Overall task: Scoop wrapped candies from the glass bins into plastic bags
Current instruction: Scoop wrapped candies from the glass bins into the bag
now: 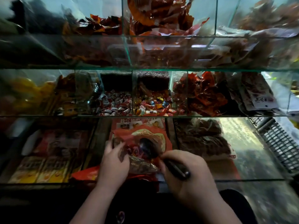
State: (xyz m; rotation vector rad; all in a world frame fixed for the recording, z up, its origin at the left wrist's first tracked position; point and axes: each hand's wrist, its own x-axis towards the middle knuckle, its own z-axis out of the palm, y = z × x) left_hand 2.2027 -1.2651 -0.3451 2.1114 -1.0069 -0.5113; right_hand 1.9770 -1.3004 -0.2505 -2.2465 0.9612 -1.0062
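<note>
Spoon point(148, 147) bowl sits inside bag point(167, 143), right fingers point(169, 156) gripping handle (left fingers point(117, 147) pinch rim).

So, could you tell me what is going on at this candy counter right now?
A person is filling a plastic bag with sweets. The left hand holds the bag's mouth open, while the right hand grips a dark scoop whose bowl sits in the opening. A few wrapped candies lie inside the bag. The glass bins on the shelf just beyond hold plenty more.
</note>
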